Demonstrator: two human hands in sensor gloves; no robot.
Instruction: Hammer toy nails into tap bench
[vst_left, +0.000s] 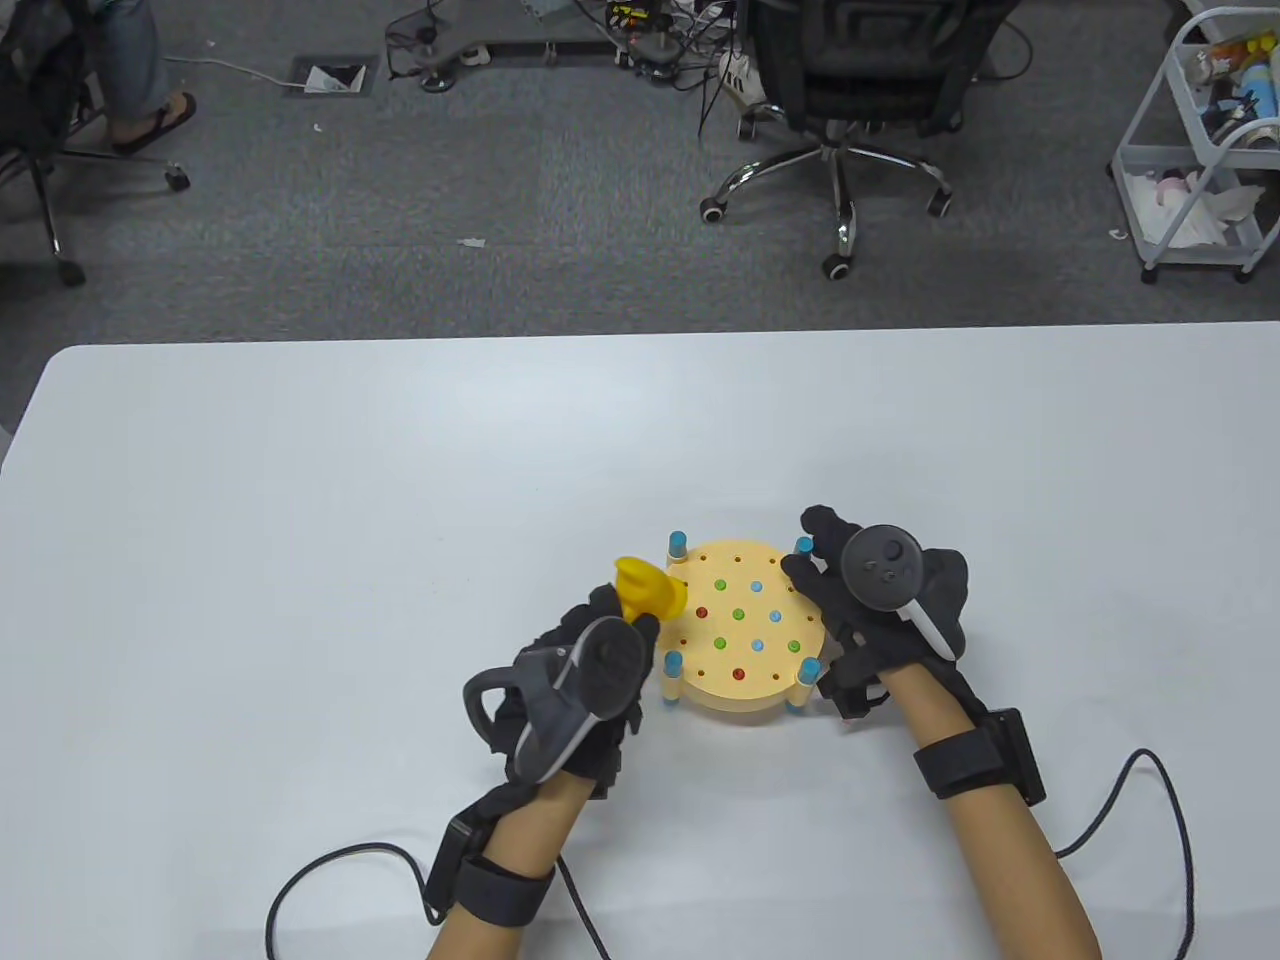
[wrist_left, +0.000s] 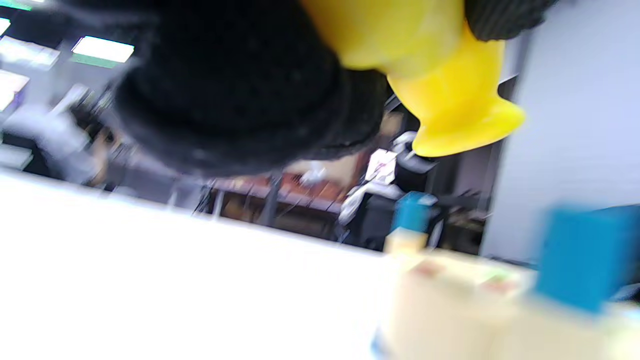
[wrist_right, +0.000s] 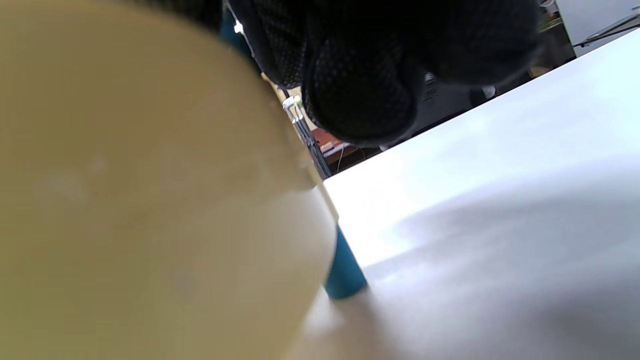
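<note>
The step in hand looks like a strike with the yellow toy hammer (vst_left: 648, 590) on one of the nails in the tap bench (vst_left: 742, 635). To do it well, I think the head should come down flat on one raised nail and not on the blue corner posts, and the bench must not slide, so the other hand should keep a firm hold on the rim during the blow.

On the left of the table view, the left hand (vst_left: 575, 700) grips the hammer handle. Its fingers are closed around the handle, and the yellow head stands above the left edge of the bench, just beside the far left post. In the left wrist view the head is in the air, apart from the bench top, with the wide face turned toward it.

In the middle, the round bench stands on the white table (vst_left: 300, 500), near the front edge. Red, green and blue nails sit in its top; how deep they sit I cannot tell.

On the right, the right hand (vst_left: 880, 620) rests against the right rim of the bench, the fingers curved around the edge near the far right post
</note>
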